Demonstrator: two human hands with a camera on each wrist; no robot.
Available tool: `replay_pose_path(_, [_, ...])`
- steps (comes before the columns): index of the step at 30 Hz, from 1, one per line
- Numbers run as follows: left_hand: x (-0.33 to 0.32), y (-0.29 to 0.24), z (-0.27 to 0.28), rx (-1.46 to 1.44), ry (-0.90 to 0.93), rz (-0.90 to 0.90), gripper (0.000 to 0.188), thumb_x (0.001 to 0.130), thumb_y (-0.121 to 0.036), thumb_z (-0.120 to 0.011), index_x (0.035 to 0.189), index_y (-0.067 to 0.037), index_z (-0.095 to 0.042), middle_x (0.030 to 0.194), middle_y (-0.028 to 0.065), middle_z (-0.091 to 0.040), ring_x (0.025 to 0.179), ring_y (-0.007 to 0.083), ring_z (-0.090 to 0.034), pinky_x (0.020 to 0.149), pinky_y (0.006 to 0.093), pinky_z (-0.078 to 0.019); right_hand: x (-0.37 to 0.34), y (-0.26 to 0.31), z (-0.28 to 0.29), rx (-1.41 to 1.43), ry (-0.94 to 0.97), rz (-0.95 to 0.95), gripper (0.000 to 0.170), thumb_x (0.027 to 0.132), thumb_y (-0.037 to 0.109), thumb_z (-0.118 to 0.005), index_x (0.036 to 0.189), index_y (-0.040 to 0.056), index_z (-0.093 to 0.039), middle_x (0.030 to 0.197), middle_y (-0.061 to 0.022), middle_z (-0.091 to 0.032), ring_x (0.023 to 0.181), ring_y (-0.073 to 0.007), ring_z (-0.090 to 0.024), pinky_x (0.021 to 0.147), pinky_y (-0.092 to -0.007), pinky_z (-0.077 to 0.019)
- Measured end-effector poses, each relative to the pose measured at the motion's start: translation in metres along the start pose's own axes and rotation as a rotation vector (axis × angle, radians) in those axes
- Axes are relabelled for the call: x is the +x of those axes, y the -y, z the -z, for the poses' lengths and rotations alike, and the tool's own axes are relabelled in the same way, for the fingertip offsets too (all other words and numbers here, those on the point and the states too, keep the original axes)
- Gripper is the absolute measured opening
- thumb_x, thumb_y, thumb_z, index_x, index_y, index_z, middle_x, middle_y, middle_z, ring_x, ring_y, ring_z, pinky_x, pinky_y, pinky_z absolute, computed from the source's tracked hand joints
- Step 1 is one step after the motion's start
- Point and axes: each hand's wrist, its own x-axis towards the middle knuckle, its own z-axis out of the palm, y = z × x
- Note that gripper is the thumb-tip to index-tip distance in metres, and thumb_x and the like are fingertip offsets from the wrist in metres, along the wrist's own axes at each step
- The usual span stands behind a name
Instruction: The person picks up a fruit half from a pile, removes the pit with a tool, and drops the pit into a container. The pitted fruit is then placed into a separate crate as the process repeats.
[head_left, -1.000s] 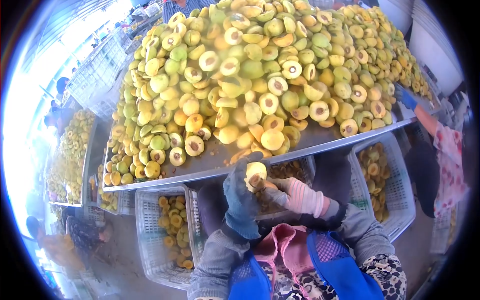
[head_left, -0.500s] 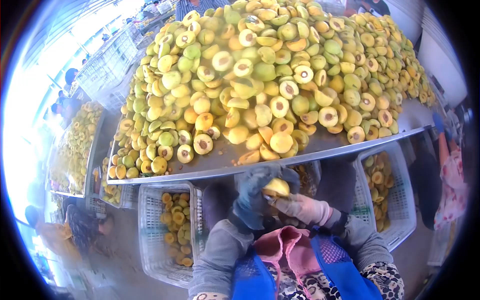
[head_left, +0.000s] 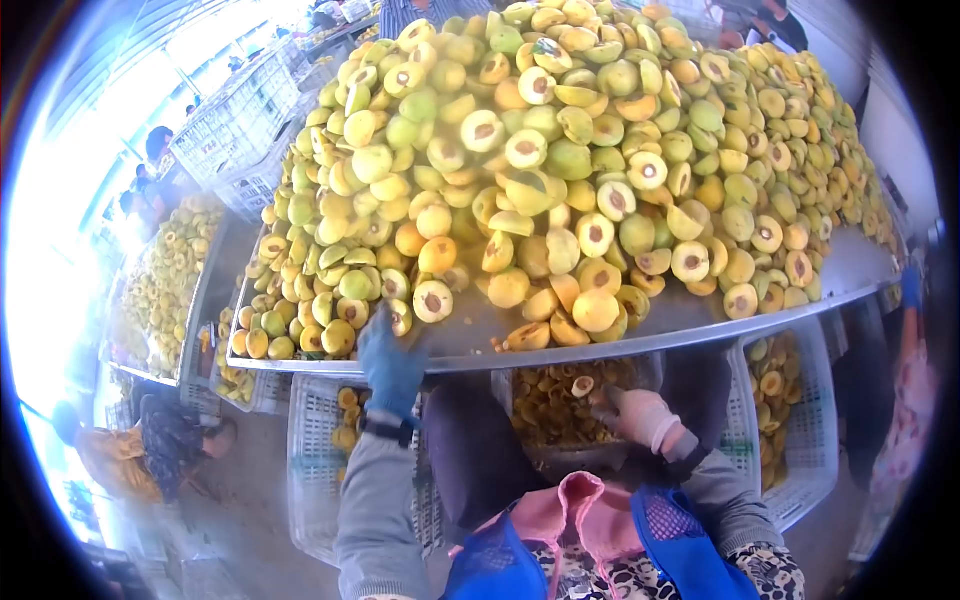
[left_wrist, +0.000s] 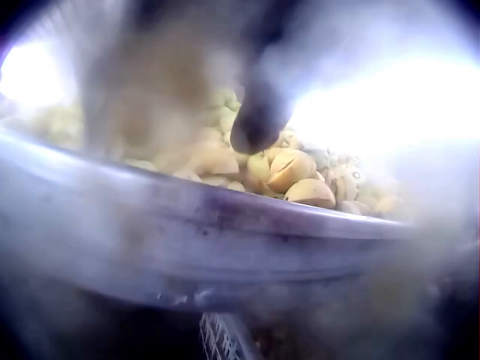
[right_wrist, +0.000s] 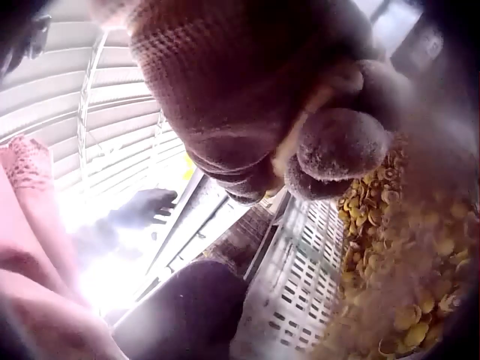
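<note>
My left hand (head_left: 390,365), in a blue-grey glove, reaches over the table's front edge with fingers extended. Its fingertips are right at a cut peach half (head_left: 400,318) at the foot of the heap; the left wrist view is hazy, with a dark finger (left_wrist: 259,131) over the fruit. My right hand (head_left: 645,418), in a pale, stained glove, is above the crate between the knees. Its fingers (right_wrist: 341,142) curl round a small tan object (right_wrist: 283,161), mostly hidden. A pale peach half (head_left: 583,386) shows beside this hand, over the darker pieces (head_left: 555,405) in the crate.
A large heap of yellow-green peach halves (head_left: 560,160) covers the metal table (head_left: 460,335), which has a raised front rim. White plastic crates stand left (head_left: 310,470) and right (head_left: 815,430) of the knees. Other people sit nearby; another fruit-covered table (head_left: 165,290) is at the left.
Both hands were together at a peach half in front of the body. They have parted: the left has moved forward and left to the heap, the right over the crate. The view has shifted slightly.
</note>
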Motion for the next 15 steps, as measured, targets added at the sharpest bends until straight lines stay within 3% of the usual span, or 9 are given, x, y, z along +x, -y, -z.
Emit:
replay_pose_path(2, [0.040, -0.028, -0.016, 0.040, 0.260, 0.089, 0.081, 0.074, -0.041, -0.077, 0.140, -0.003, -0.048, 0.124, 0.0189, -0.060, 0.116, 0.0379, -0.056, 0.097, 0.0452, -0.0447, 0.001, 0.002, -0.002, -0.003, 0.006, 0.027, 0.052, 0.094, 0.050, -0.052, 0.124, 0.0070, -0.057, 0.096, -0.0201, -0.071, 0.091, -0.0395, -0.067, 0.083, -0.0462, -0.0498])
replay_pose_path(5, [0.068, -0.031, -0.045, 0.308, 0.467, 0.115, 0.076, 0.071, -0.040, -0.078, 0.134, -0.003, -0.053, 0.122, 0.0202, -0.061, 0.115, 0.0386, -0.058, 0.093, 0.0453, -0.0476, 0.003, -0.005, -0.018, -0.066, 0.019, 0.047, 0.051, 0.094, 0.049, -0.052, 0.124, 0.0073, -0.056, 0.095, -0.0203, -0.071, 0.090, -0.0402, -0.067, 0.081, -0.0471, -0.0501])
replay_pose_path(8, [0.072, -0.033, -0.037, 0.307, 0.671, 0.147, 0.069, 0.070, -0.038, -0.078, 0.125, -0.001, -0.057, 0.117, 0.0206, -0.063, 0.107, 0.0390, -0.063, 0.087, 0.0455, -0.0506, 0.004, -0.016, -0.022, 0.018, 0.001, 0.075, 0.052, 0.094, 0.048, -0.052, 0.126, 0.0074, -0.054, 0.096, -0.0203, -0.071, 0.089, -0.0403, -0.067, 0.080, -0.0490, -0.0500])
replay_pose_path(11, [0.051, -0.028, -0.014, -0.018, 0.602, 0.101, 0.059, 0.069, -0.033, -0.078, 0.114, 0.001, -0.060, 0.105, 0.0197, -0.066, 0.098, 0.0365, -0.067, 0.083, 0.0443, -0.0529, -0.004, -0.012, -0.015, -0.064, -0.003, 0.073, 0.054, 0.094, 0.048, -0.053, 0.129, 0.0076, -0.053, 0.093, -0.0209, -0.071, 0.087, -0.0410, -0.067, 0.078, -0.0498, -0.0503])
replay_pose_path(14, [0.024, -0.028, -0.026, -0.502, 0.376, 0.240, 0.051, 0.071, -0.027, -0.077, 0.109, 0.002, -0.059, 0.096, 0.0180, -0.066, 0.094, 0.0327, -0.068, 0.080, 0.0420, -0.0543, -0.020, 0.014, 0.020, 0.090, -0.199, 0.095, 0.053, 0.094, 0.046, -0.054, 0.130, 0.0074, -0.053, 0.087, -0.0220, -0.070, 0.084, -0.0419, -0.066, 0.075, -0.0489, -0.0509])
replay_pose_path(15, [0.009, -0.044, -0.023, -1.006, 0.306, 0.431, 0.040, 0.077, -0.019, -0.071, 0.107, 0.002, -0.056, 0.091, 0.0166, -0.065, 0.088, 0.0282, -0.068, 0.070, 0.0378, -0.0563, -0.026, 0.020, 0.019, 0.290, -0.421, 0.291, 0.052, 0.095, 0.044, -0.055, 0.132, 0.0070, -0.053, 0.081, -0.0236, -0.067, 0.079, -0.0423, -0.066, 0.070, -0.0470, -0.0516])
